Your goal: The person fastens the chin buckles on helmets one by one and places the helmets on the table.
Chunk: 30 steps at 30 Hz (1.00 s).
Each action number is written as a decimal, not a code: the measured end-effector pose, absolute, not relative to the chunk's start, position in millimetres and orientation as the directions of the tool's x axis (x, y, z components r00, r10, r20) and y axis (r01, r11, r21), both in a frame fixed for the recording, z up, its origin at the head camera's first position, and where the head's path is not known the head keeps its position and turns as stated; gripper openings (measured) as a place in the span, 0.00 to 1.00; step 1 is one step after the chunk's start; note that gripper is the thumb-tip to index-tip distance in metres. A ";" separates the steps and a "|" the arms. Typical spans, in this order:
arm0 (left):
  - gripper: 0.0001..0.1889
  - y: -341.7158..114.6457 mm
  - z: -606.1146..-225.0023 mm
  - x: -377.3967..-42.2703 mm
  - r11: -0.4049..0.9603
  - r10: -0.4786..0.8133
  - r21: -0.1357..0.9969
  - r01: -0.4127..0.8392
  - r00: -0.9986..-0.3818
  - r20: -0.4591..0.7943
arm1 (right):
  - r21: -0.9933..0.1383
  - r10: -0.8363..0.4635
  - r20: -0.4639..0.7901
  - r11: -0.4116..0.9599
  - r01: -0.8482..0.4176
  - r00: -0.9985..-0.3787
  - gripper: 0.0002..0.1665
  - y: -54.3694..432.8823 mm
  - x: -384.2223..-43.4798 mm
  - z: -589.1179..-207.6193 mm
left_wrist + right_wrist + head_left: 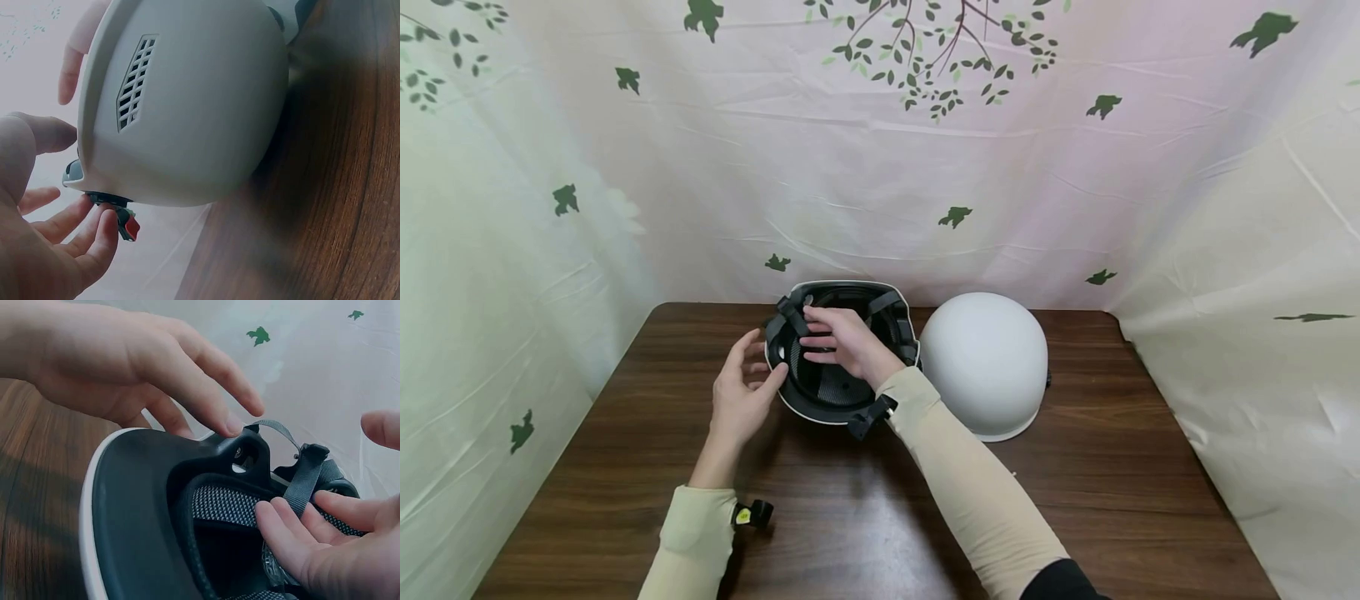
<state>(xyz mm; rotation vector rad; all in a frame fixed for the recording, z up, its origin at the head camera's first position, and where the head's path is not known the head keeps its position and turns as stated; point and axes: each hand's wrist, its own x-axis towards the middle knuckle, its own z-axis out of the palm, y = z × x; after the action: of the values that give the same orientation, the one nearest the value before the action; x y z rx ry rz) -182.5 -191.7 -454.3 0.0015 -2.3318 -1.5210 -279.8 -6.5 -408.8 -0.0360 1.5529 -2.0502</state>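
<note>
A white helmet lies upside down near the table's back edge, its dark lining facing up. My left hand holds its left rim, thumb on the edge and fingers on the outside. In the left wrist view those fingers touch a black fitting with a red-edged piece below. My right hand reaches over the helmet's hollow. Its fingers are nearly straight, and in the right wrist view the fingertips are at a grey chin strap, the thumb raised apart from it. The strap's lower end is hidden by the fingers.
A second white helmet rests dome up just right of the first. Both sit on a dark wooden table. Pale cloth printed with leaves and birds hangs behind and at the sides.
</note>
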 end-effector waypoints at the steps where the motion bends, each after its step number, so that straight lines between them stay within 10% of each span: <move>1: 0.35 -191.5 -453.9 -182.5 0.423 -0.191 0.886 0.192 -0.937 0.294 | -0.898 -0.448 -0.301 -0.163 0.408 -0.842 0.30 -6.5 -279.7 -408.6; 13: 0.35 -190.4 -451.1 -181.6 0.406 -0.174 0.892 0.197 -0.942 0.287 | -0.990 -0.366 -0.098 0.133 0.052 -0.925 0.26 -11.4 -270.6 -411.0; 30: 0.34 -191.4 -451.1 -181.4 0.422 -0.170 0.887 0.186 -0.945 0.279 | -0.973 -0.270 0.005 0.219 -0.066 -0.963 0.12 -3.3 -265.4 -406.7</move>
<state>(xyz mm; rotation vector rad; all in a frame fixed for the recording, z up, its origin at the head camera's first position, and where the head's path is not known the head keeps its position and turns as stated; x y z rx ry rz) -181.4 -191.4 -451.1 -0.0142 -2.3554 -1.5307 -265.4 -3.3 -406.7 -0.3239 2.3183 -1.8370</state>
